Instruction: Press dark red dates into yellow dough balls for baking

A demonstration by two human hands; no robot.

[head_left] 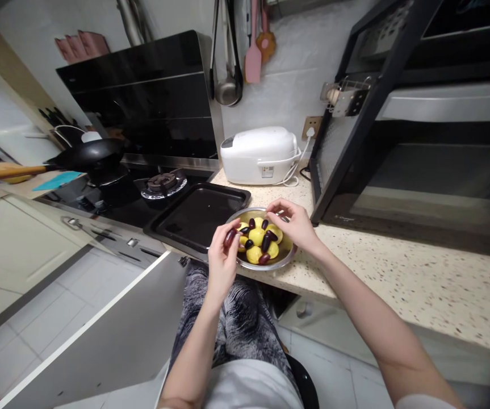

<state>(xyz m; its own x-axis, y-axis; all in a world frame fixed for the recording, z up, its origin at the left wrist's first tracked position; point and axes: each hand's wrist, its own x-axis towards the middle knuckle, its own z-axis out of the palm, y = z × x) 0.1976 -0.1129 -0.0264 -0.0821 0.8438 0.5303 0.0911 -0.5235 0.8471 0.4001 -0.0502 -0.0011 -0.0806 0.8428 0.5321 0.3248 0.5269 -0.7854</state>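
Note:
A round metal bowl (290, 257) stands at the counter's front edge, holding several yellow rounded pieces (256, 236) and several dark purple grapes (266, 243). My left hand (222, 253) is at the bowl's left rim, its thumb and fingers closed on a dark red grape (229, 238). Over the bowl's upper right rim is my right hand (292, 222), its thumb and fingertips brought close together. Whether anything small sits between those fingertips is hidden.
A black baking tray (204, 213) lies left of the bowl, beside the gas burner (162, 182). Behind is a white rice cooker (262, 156). A black wok (93, 154) sits on the stove. An oven (440, 182) stands right. A cabinet door (112, 335) hangs open below.

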